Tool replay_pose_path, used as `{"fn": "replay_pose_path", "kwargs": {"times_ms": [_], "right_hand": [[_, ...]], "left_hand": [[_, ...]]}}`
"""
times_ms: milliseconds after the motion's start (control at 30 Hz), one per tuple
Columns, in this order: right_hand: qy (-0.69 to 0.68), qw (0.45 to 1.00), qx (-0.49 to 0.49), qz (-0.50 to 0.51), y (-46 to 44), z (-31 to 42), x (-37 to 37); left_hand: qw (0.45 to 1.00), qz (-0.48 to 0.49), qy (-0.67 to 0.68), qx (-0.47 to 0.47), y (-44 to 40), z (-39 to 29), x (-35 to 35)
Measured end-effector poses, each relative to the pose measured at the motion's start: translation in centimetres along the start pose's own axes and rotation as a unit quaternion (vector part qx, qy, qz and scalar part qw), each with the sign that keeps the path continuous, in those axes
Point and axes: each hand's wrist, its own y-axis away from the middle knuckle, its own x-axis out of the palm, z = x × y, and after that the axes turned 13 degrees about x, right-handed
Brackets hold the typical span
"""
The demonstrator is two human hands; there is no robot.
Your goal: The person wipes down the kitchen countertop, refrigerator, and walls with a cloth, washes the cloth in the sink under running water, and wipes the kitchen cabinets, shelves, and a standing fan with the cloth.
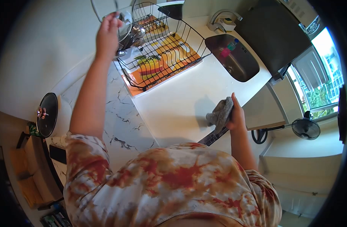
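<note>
My left hand [109, 36] reaches up to the left end of the black wire dish rack [177, 66]. Its fingers are closed at the edge of a clear, glass-like item [127, 18], whose exact kind I cannot make out. Just beside that hand, forks and other cutlery [135, 36] stand in a holder at the rack's side. My right hand [237, 116] is closed around a bunched grey cloth [220, 113], held above the near right part of the white counter [173, 109].
An orange fruit-print mat [137, 90] lies under the rack. Back right are a sink [241, 70] with a colourful bottle [230, 47] and a faucet [222, 17]. A glass lid [48, 115] stands at left, near a dark phone-like object [57, 154]. A fan [305, 128] is at right.
</note>
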Motion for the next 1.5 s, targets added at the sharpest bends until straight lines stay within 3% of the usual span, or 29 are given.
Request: {"fn": "replay_pose_path", "kwargs": {"times_ms": [67, 133, 233, 267, 333, 367, 433, 533, 600, 633, 767, 833, 900, 967, 1033, 1100, 1133, 1167, 1200, 1233, 1300, 1333, 1367, 1400, 1433, 1500], "right_hand": [[-0.022, 0.999, 0.025, 0.008, -0.6, -0.9, -1.5], [-0.041, 0.999, 0.021, -0.006, -0.6, -1.4, -1.1], [-0.049, 0.999, 0.018, 0.01, -0.4, -1.3, -0.8], [-0.037, 0.998, 0.017, 0.04, -0.2, -1.0, -0.7], [-0.023, 1.0, -0.01, 0.006, 0.2, -0.6, 0.9], [-0.007, 0.999, -0.037, -0.024, 0.5, -0.4, 1.5], [0.138, 0.987, -0.073, 0.045, 0.9, 0.4, 1.2], [0.213, 0.972, -0.095, 0.039, 1.9, 1.0, 3.8], [0.224, 0.97, -0.091, 0.039, 1.8, 1.0, 4.7], [0.235, 0.968, -0.084, 0.036, 1.8, 1.0, 5.1], [0.248, 0.966, -0.056, 0.054, 1.0, 0.0, 5.9], [0.26, 0.962, -0.053, 0.056, 1.2, 0.0, 6.3], [0.294, 0.953, -0.051, 0.052, 1.5, 0.1, 6.1], [0.351, 0.931, -0.097, 0.024, 1.6, 0.8, 6.0], [0.359, 0.921, -0.15, 0.023, 2.2, 1.7, 6.8], [0.391, 0.874, -0.278, 0.076, 2.5, 2.2, 7.7], [0.409, 0.859, -0.293, 0.096, 3.3, 2.3, 8.2], [0.425, 0.842, -0.31, 0.117, 4.0, 2.4, 8.7], [0.439, 0.823, -0.325, 0.152, 4.8, 2.1, 9.1], [0.439, 0.823, -0.325, 0.155, 5.4, 1.7, 9.3], [0.569, 0.727, -0.319, 0.215, 6.4, 1.1, 9.3], [0.649, 0.678, -0.256, 0.233, 7.0, 1.3, 9.4], [0.72, 0.62, -0.188, 0.247, 7.5, 1.5, 9.2], [0.791, 0.537, -0.193, 0.222, 6.8, 1.0, 7.8], [0.791, 0.537, -0.191, 0.222, 5.8, 0.3, 6.9], [0.774, 0.582, -0.231, 0.093, 3.4, -1.4, 5.7]], "left_hand": [[1.0, -0.024, 0.01, -0.006, -3.0, 4.5, -1.2], [0.985, 0.094, -0.146, 0.012, -4.5, 8.9, -2.3], [0.956, 0.153, -0.241, -0.073, -4.7, 12.3, -2.5], [0.944, 0.175, -0.27, -0.072, -4.7, 15.0, -2.9], [0.945, 0.177, -0.263, -0.08, -5.5, 17.9, -3.1], [0.946, 0.175, -0.258, -0.086, -5.3, 18.3, -2.8], [0.933, 0.187, -0.303, -0.038, -5.8, 19.0, -3.0], [0.92, 0.192, -0.342, 0.002, -6.0, 15.0, -3.4], [0.988, 0.096, -0.062, -0.1, -6.5, 14.6, -3.6], [0.989, 0.092, -0.062, -0.095, -6.6, 14.5, -3.4], [0.979, 0.1, -0.126, -0.126, -4.8, 16.9, -2.8], [0.934, 0.142, -0.269, -0.186, -3.8, 17.8, -2.8], [0.927, 0.148, -0.289, -0.185, -3.6, 17.8, -3.1], [0.913, 0.164, -0.329, -0.178, -3.2, 18.0, -3.3], [0.911, 0.195, -0.285, -0.224, -3.5, 18.6, -3.8], [0.953, 0.069, 0.002, -0.294, -3.9, 15.1, -2.9], [0.951, 0.07, -0.001, -0.3, -3.5, 12.7, -2.9], [0.964, 0.069, -0.186, -0.178, -2.8, 9.6, -3.3], [0.929, 0.063, -0.362, -0.045, -1.9, 7.1, -3.9], [0.926, 0.069, -0.37, 0.025, -0.4, 6.3, -4.9], [0.915, 0.09, -0.37, 0.134, 3.2, 3.1, -6.3], [0.909, 0.107, -0.363, 0.172, 5.3, 0.1, -6.5], [0.935, 0.133, -0.317, 0.086, 7.1, -2.7, -6.7], [0.951, 0.159, -0.266, -0.001, 8.8, -5.1, -6.8], [0.951, 0.159, -0.266, -0.003, 10.6, -7.1, -7.0], [0.961, 0.144, -0.157, -0.175, 13.7, -9.3, -7.0]]}}
